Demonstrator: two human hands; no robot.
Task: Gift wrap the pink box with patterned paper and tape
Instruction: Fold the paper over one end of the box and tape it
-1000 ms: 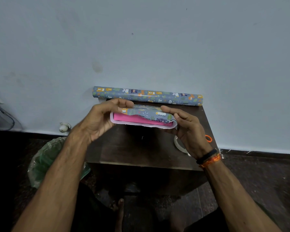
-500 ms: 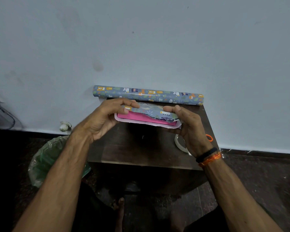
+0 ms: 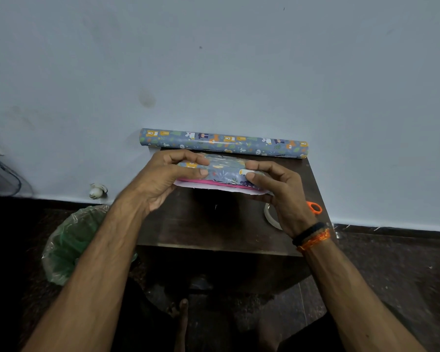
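Compared with a moment ago, the flap of patterned paper has come further down over the near side of the pink box, so that only a thin pink strip shows beneath it; both hands have kept their places at the two ends.

Left hand grips the left end of the box, its fingers curled over the top and its thumb pressed flat on the paper at the front edge. Right hand grips the right end the same way, fingers curled over the top, thumb pinching the paper against the front. Black and orange bands circle the right wrist. Between the thumbs the blue-grey paper, printed with small cartoon animals, lies folded over the box's top and front. White underside of the sheet sticks out below the pink strip as a pale lip along the bottom edge. Whether the box rests on the surface or is lifted slightly off it cannot be told.

Under the hands is a small dark wooden table, pushed against a pale blue wall. Along its far edge, touching the wall, lies the roll of wrapping paper in the same print. Just behind the right hand sits a tape roll, mostly hidden, and beside it the orange handle of scissors. On the dark floor to the left of the table stands a bin lined with a green plastic bag.
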